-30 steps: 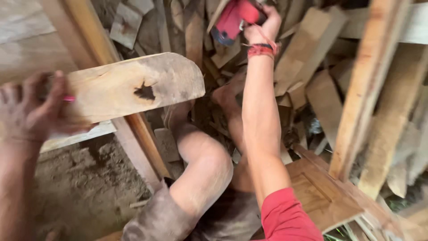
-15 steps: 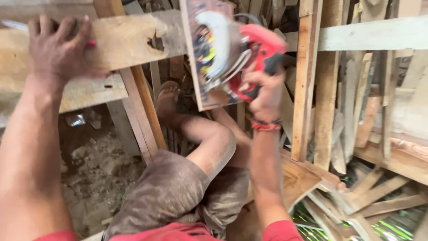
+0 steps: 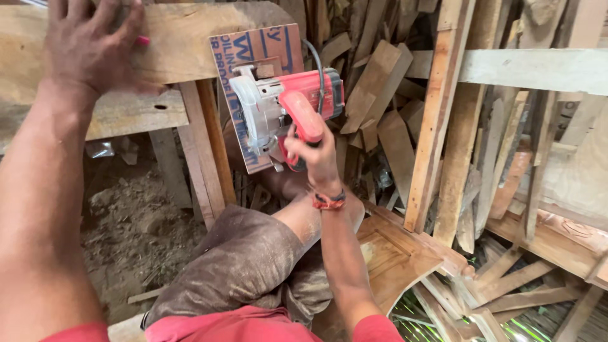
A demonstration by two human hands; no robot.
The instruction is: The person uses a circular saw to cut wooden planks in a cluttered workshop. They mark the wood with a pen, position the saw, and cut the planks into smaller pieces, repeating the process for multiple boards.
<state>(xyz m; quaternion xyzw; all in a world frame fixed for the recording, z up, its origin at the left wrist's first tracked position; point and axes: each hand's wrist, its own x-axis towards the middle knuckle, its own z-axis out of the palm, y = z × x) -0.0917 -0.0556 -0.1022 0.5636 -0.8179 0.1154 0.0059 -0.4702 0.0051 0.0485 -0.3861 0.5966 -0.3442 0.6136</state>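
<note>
My right hand (image 3: 311, 155) is wrapping closed around the red handle of a red and grey handheld circular saw (image 3: 285, 107), fingers curled tight on the grip. A flat rectangular base board (image 3: 253, 57) is sitting on the saw's far side, brown with a band of blue printed lettering, standing up past my knuckles and leaning slightly left. The saw's long axis is running left to right, grey blade housing toward my left hand, red motor end pointing right; a dark cord is looping off its top.

My left hand (image 3: 95, 47) is lying spread, palm down, pressing on a wide pale wooden plank (image 3: 183, 44) that is running crosswise, up and left of the saw. A small pink object is showing just right of that hand's fingers; I cannot tell what it is.

Below the right wrist, wearing a red band (image 3: 328, 201), my bent knee in dusty brown shorts (image 3: 240, 259) is crowding the space. Right of that hand, upright timber slats (image 3: 437, 114) and piled offcuts are standing close. A carved wooden panel (image 3: 392, 253) is lying under my forearm.
</note>
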